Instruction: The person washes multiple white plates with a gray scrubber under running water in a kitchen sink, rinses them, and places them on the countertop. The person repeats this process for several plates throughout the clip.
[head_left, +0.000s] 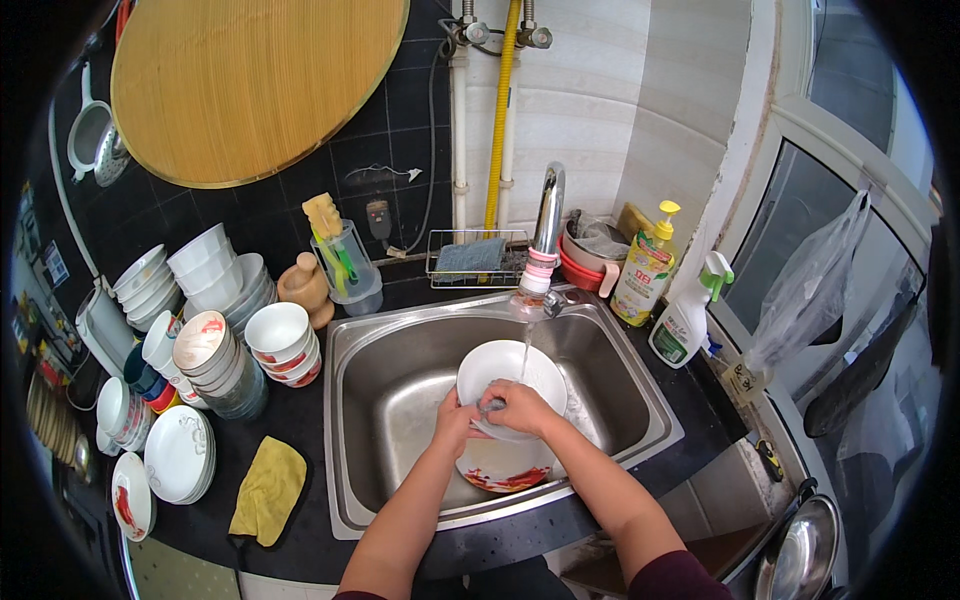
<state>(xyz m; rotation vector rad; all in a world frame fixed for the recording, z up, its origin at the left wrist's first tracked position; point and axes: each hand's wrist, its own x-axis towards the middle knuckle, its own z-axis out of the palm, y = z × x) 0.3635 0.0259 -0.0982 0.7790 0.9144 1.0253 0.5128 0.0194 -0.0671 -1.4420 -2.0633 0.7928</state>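
Note:
My left hand (452, 426) grips the left side of a white dish (480, 367) inside the steel sink (397, 435). My right hand (519, 409) is over the dish, its fingers closed on a small grey scrubber (493, 405) that is partly hidden by them. From the faucet (553, 202), a thin stream of water (527, 345) runs onto the dish behind my right hand. Below my hands lies a white bowl with a red pattern (502, 469), partly covered by the dish.
Left of the sink are stacked bowls (281, 337), a pile of plates (180, 454) and a yellow cloth (268, 491). A wire rack (480, 259) stands behind the faucet. To the right are a yellow-capped pump bottle (643, 274) and a spray bottle (682, 322).

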